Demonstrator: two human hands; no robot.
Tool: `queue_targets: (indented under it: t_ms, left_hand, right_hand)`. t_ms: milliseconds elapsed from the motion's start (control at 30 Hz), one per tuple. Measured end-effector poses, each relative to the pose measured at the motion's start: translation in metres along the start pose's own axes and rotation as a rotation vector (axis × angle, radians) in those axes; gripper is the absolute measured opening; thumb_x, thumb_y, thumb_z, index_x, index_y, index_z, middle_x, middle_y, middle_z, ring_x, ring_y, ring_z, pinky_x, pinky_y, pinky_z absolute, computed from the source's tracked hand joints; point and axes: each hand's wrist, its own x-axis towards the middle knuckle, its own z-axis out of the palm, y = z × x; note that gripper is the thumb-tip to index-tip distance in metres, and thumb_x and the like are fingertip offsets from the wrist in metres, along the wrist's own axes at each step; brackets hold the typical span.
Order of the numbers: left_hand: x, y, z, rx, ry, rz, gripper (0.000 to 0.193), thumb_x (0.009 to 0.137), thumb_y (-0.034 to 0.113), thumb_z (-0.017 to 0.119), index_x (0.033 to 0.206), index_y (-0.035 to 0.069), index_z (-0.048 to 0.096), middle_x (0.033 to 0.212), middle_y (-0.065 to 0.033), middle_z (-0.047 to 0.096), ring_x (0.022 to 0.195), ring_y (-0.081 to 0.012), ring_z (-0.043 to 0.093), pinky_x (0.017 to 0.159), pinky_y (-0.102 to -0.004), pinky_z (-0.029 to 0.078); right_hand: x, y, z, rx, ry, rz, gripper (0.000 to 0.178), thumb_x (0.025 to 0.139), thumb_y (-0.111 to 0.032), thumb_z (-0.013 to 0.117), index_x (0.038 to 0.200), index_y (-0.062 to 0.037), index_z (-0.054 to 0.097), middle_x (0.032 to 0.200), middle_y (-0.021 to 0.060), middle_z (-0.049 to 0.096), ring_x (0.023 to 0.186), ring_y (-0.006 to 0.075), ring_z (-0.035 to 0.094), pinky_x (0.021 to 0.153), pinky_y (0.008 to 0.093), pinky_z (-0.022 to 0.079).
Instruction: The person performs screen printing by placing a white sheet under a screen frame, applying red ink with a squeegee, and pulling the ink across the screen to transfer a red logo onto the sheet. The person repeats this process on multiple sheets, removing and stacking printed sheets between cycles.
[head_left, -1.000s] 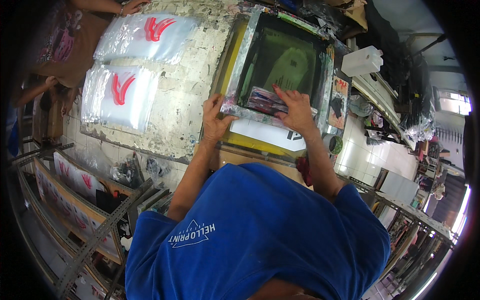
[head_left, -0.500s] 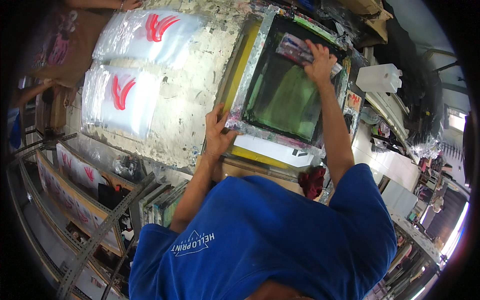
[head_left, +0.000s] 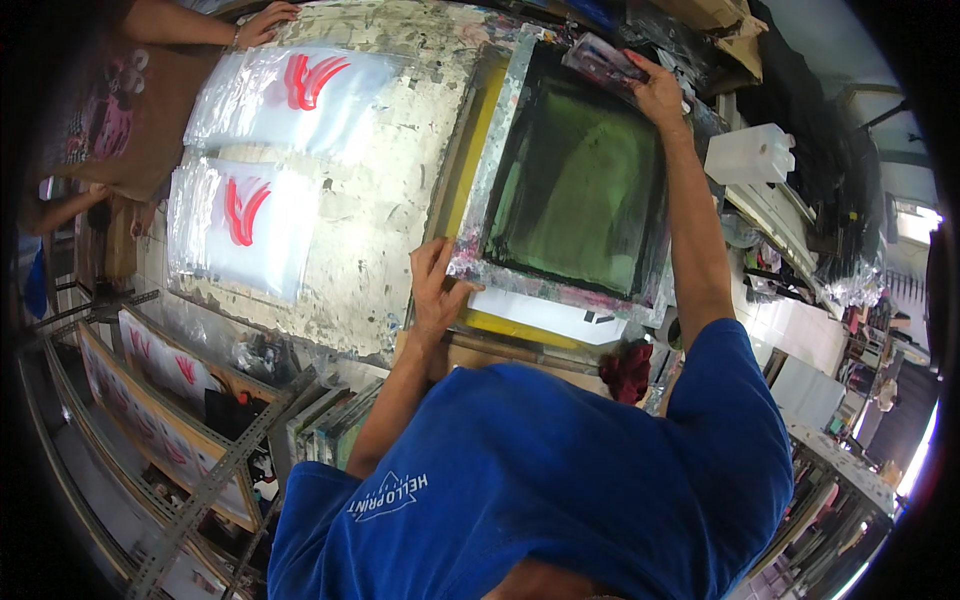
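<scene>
A framed printing screen (head_left: pixel 497 150) with green mesh and dark borders lies over a yellow board (head_left: pixel 458 190) and a white sheet (head_left: pixel 540 312). At the screen's far end, my right hand (head_left: pixel 660 92) is closed on a stained squeegee (head_left: pixel 604 62), tilted at the far edge. My left hand (head_left: pixel 436 290) grips the near left corner of the screen frame, thumb on top. On the paint-spotted table (head_left: pixel 370 220) to the left lie clear plastic sheets (head_left: pixel 262 225) with red brush-stroke prints.
Another person's hand (head_left: pixel 268 22) rests at the table's far left edge. A metal rack (head_left: pixel 190 480) holding printed boards stands at near left. A white plastic jug (head_left: pixel 750 155) is right of the screen, a dark red cloth (head_left: pixel 627 370) near my body.
My right hand has moved the squeegee away from me, off the mesh to the screen's far edge. My left hand keeps hold of the frame corner. The other person's hand shows more.
</scene>
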Motion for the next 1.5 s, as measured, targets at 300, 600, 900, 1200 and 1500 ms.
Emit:
queue_targets:
  t_ms: [300,600,900,1200,1500]
  left_hand:
    - [0.019,0.030,0.001,-0.194,0.148,-0.038,0.074,0.068,0.015,0.084,0.132,-0.006,0.055,0.110,-0.0172,0.062,0.098,-0.0343,0.054,0.089,-0.0419,0.044]
    - [0.134,0.113,-0.011,-0.406,0.228,-0.077,0.066,0.086,0.012,0.073,0.143,-0.005,0.045,0.115,-0.0167,0.060,0.098,-0.0242,0.055,0.089,-0.0341,0.045]
    - [0.042,0.045,0.070,0.538,-0.140,-0.420,0.093,0.071,0.045,0.085,0.136,-0.009,0.045,0.146,-0.0233,0.037,0.130,-0.0415,0.040,0.106,-0.0554,0.035]
    - [0.044,0.052,0.076,0.412,-0.163,-0.620,0.045,0.068,0.020,0.083,0.104,-0.003,0.066,0.125,-0.0180,0.053,0.103,-0.0405,0.062,0.086,-0.0473,0.054]
    - [-0.002,0.026,-0.001,0.029,-0.007,-0.561,0.033,0.079,0.017,0.070,0.106,-0.002,0.069,0.096,-0.0201,0.072,0.087,-0.0335,0.069,0.081,-0.0429,0.053]
  right_hand:
    - [-0.155,-0.130,-0.069,0.570,-0.120,0.222,0.059,0.077,0.002,0.074,0.133,-0.0121,0.063,0.123,0.0094,0.069,0.111,0.0196,0.064,0.099,0.0310,0.046]
    - [-0.172,-0.239,-0.148,-0.328,0.255,-0.285,0.051,0.074,-0.017,0.072,0.125,-0.0189,0.068,0.120,0.0183,0.067,0.106,0.0401,0.063,0.092,0.0423,0.049]
    - [-0.121,-0.272,-0.196,-0.117,0.223,-0.083,0.051,0.070,-0.025,0.062,0.116,-0.0034,0.071,0.108,0.0214,0.071,0.103,0.0353,0.068,0.092,0.0385,0.052]
    - [-0.103,-0.258,-0.197,-0.145,0.267,-0.222,0.050,0.071,-0.024,0.061,0.116,-0.0048,0.071,0.115,0.0213,0.070,0.108,0.0365,0.065,0.097,0.0399,0.050]
    - [-0.092,-0.259,-0.194,-0.187,0.330,-0.247,0.048,0.071,-0.019,0.062,0.114,-0.0024,0.071,0.106,0.0202,0.073,0.096,0.0317,0.070,0.089,0.0363,0.053]
